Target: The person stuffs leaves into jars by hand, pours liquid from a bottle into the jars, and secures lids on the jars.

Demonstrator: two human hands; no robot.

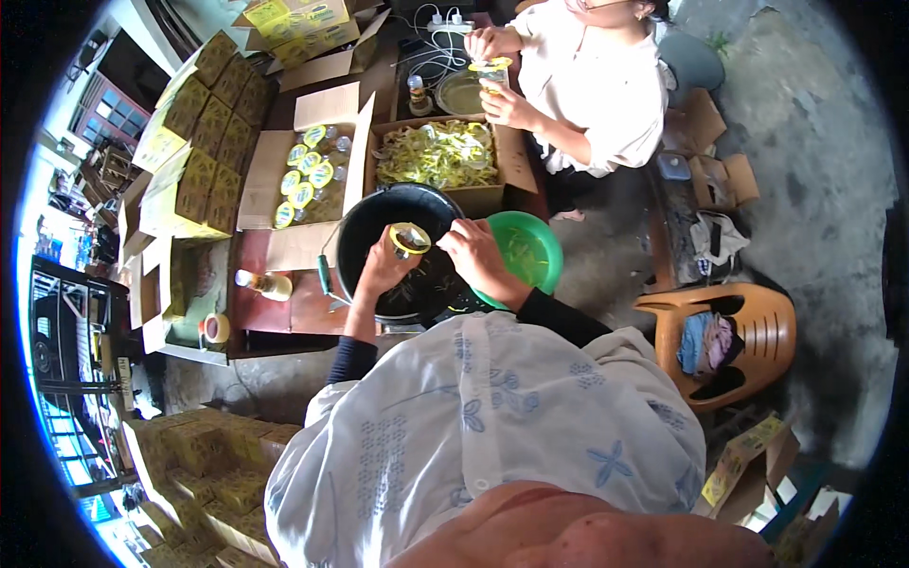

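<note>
My left hand (381, 267) is closed around a small jar with a yellow-rimmed top (410, 238), held above the black bucket (352, 248). Just right of the jar, my right hand (481, 257) has its fingertips pinched together. Whatever they may hold is too small to make out. Dark water or a dark bottom with pale scraps shows inside the bucket. Against its right side stands a green basin (552, 248) with a few yellowish strips in it. An open carton (265, 194) on the left contains several clear jars with yellow tops (301, 195).
A carton of yellow-green scraps (440, 151) stands behind the bucket. Across the table, a co-worker (592, 80) handles a similar yellow-topped jar. Stacked yellow boxes (194, 142) line the left. A small bottle (265, 284) and tape roll (217, 328) lie near left; an orange chair (767, 331) stands right.
</note>
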